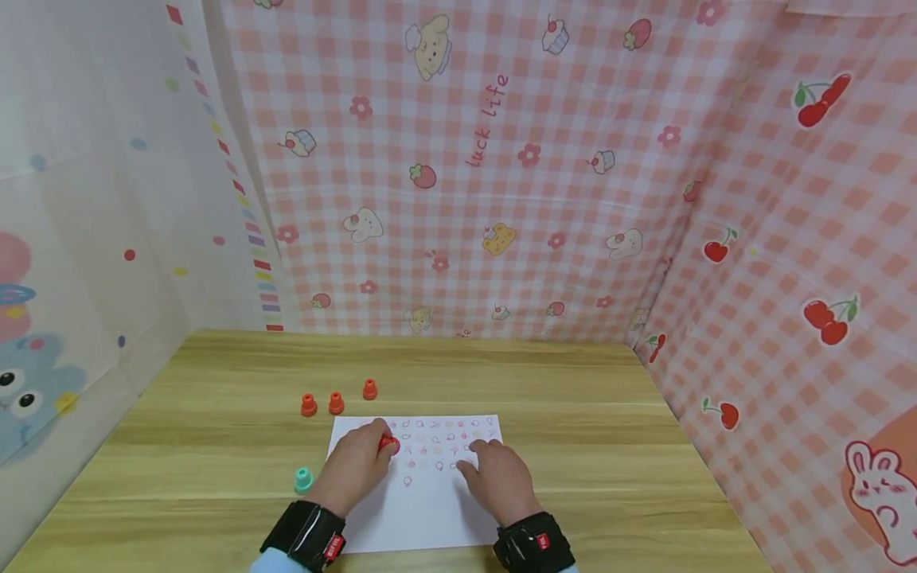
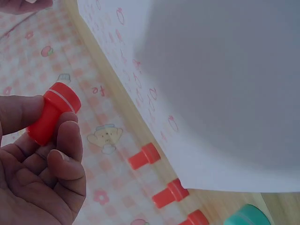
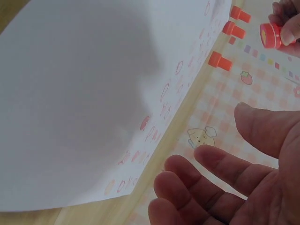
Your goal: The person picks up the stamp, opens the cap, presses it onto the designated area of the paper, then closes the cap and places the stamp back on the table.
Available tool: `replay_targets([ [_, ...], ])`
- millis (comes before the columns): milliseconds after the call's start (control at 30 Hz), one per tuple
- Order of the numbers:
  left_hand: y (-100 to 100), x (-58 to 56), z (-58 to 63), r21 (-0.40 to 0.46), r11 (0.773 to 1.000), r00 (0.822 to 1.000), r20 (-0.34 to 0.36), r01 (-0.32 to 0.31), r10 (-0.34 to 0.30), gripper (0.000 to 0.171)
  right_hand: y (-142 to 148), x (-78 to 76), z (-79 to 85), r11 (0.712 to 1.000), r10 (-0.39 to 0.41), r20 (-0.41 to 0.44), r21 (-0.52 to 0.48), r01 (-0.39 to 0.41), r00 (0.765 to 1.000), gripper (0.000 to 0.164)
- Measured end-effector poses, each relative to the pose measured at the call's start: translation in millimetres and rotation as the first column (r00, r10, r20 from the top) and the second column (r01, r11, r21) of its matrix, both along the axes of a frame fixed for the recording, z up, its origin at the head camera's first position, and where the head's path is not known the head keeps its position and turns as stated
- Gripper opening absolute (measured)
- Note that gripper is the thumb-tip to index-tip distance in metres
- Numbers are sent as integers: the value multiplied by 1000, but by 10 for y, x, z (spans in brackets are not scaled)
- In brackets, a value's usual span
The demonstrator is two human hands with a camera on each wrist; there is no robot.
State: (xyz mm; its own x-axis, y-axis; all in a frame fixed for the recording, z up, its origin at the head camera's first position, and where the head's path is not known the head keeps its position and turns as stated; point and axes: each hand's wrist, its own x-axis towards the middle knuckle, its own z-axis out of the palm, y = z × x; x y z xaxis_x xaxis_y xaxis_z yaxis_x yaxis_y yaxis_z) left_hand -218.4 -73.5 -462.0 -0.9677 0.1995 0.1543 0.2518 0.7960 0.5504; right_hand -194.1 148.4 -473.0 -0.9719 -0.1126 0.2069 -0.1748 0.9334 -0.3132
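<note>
The left hand (image 1: pixel 356 468) is pinching a red stamp (image 2: pixel 49 112), its thumb pressing one side and its curled fingers closing on the other. The fingers are gripping the narrower handle, presumably so that the wide printing end is sticking out free past the fingertips. That end is facing toward the right hand's side, and the stamp is hanging tilted above the paper rather than touching it.

The right hand (image 1: pixel 501 480) is holding nothing; its fingers are bending loosely, with the thumb standing well apart from them. It is lying over the right part of the paper (image 1: pixel 415 521), perhaps to steady the sheet, though I cannot tell whether the fingertips are actually touching it.

Between and beyond both hands' fingers, rows of small printed marks (image 1: pixel 424 451) are filling the far part of the sheet, while the part nearer the wrists is showing white. A single mark is sitting in the row nearest the wrists.

Farther out, past the left fingertips and to their left, three more red stamps (image 1: pixel 336 403) are standing wide end down, probably so that their handles are pointing up for easy picking. A green stamp (image 1: pixel 304 480) is standing the same way, left of the left fingers and near the wrist, on the wooden table (image 1: pixel 609 446).
</note>
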Motion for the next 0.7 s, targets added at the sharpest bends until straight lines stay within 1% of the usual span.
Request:
replay_targets([
  [200, 87, 20, -11, 39, 998, 998, -19, 54, -53, 12, -16, 3, -5, 1000, 11, 2, -24, -11, 1000, 29],
  [267, 118, 29, -18, 50, 996, 997, -23, 72, -70, 11, -27, -1, -2, 999, 15, 15, -48, -14, 1000, 28],
  [367, 164, 40, -32, 64, 993, 994, -40, 103, -101, 12, -49, -15, 13, 993, 18, 79, -114, -9, 997, 29],
  [500, 222, 56, -46, 80, 986, 989, -36, 143, -141, 14, -72, -36, 33, 978, 27, 159, -207, 6, 987, 27],
  [633, 279, 67, -50, 101, 979, 984, -29, 177, -175, 15, -85, -49, 26, 965, 39, 186, -261, 11, 982, 28],
  [700, 307, 64, -56, 120, 974, 981, -15, 192, -192, 15, -88, -56, 16, 955, 47, 202, -298, 16, 978, 30],
])
